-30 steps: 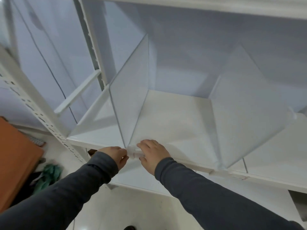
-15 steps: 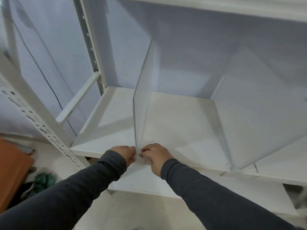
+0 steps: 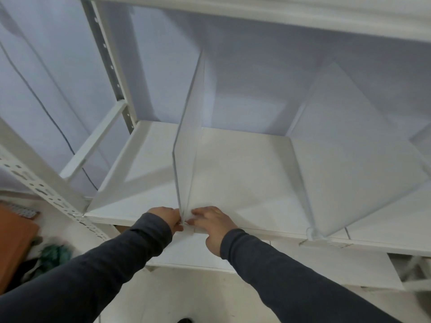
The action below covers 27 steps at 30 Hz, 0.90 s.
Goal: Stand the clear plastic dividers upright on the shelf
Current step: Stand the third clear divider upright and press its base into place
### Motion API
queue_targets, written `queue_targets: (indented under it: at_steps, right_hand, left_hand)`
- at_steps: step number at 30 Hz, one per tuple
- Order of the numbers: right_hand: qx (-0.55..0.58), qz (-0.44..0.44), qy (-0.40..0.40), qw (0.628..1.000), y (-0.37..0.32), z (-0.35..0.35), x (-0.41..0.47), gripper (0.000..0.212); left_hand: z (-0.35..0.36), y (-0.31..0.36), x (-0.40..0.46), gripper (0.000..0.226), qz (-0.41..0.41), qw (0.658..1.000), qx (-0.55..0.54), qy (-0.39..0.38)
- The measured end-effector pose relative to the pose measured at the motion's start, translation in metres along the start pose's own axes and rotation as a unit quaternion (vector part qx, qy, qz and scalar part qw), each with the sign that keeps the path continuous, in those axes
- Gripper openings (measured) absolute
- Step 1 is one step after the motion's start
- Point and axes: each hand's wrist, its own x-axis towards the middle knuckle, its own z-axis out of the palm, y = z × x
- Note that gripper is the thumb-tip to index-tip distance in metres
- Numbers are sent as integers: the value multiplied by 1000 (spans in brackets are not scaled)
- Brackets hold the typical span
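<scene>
A clear plastic divider stands upright on the white shelf, running from front to back. My left hand pinches its front foot from the left. My right hand presses on the same foot from the right, at the shelf's front edge. A second clear divider stands to the right, its clip on the front lip.
White perforated uprights and a cross brace frame the shelf's left side. Another shelf lies overhead. A lower shelf sits below. An orange board and a green bundle lie on the floor at left.
The left divider has swung from a slant to a straight front-to-back stand. Both hands have stayed on its front foot and closed in on it.
</scene>
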Motion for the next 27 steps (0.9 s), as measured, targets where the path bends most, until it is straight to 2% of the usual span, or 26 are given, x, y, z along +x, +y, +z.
queue_targets:
  at_steps: [13,24,27]
  right_hand:
    - [12,31,-7,999,31,-9,-19,79]
    - [-12,9,-38,999,41,-3,-26,81]
    - [-23,3,-44,999,44,-1,-25,80]
  left_hand:
    - [-4,41,3,36,18,1000,0,-1]
    - [-10,51,-2,40,-22,999,1,-23]
    - [-7,52,-8,43,-42,999,21,-6]
